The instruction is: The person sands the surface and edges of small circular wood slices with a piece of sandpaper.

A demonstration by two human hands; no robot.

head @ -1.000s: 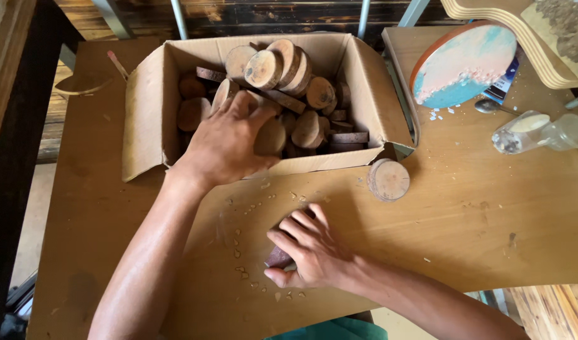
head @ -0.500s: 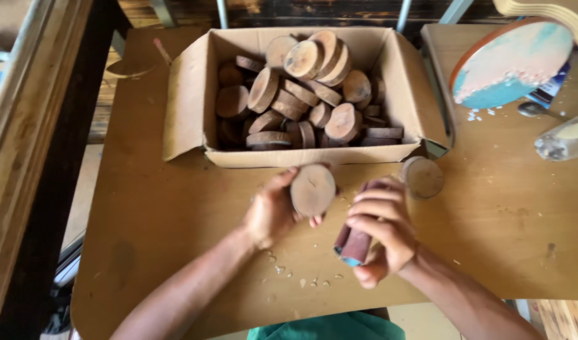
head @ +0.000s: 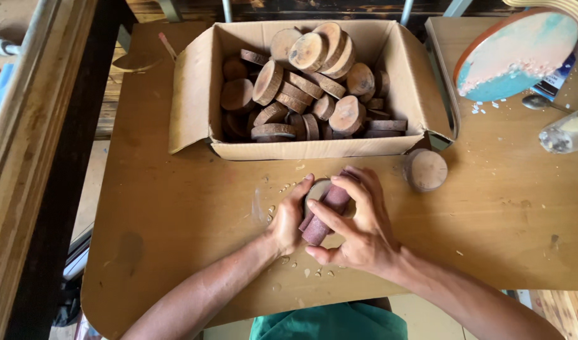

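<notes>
Both hands meet at the near middle of the wooden table (head: pixel 175 208), just in front of the cardboard box (head: pixel 194 94) full of wood slices (head: pixel 301 88). The left hand (head: pixel 288 217) cups a round wood slice (head: pixel 317 187) against the tabletop. The right hand (head: pixel 358 226) grips a dark reddish sanding block (head: pixel 323 213) pressed across it. Another slice (head: pixel 425 169) lies just to the right.

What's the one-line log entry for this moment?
left hand: steadies wood disc | right hand: presses sanding block on disc | cardboard box: holds wood slices
</notes>
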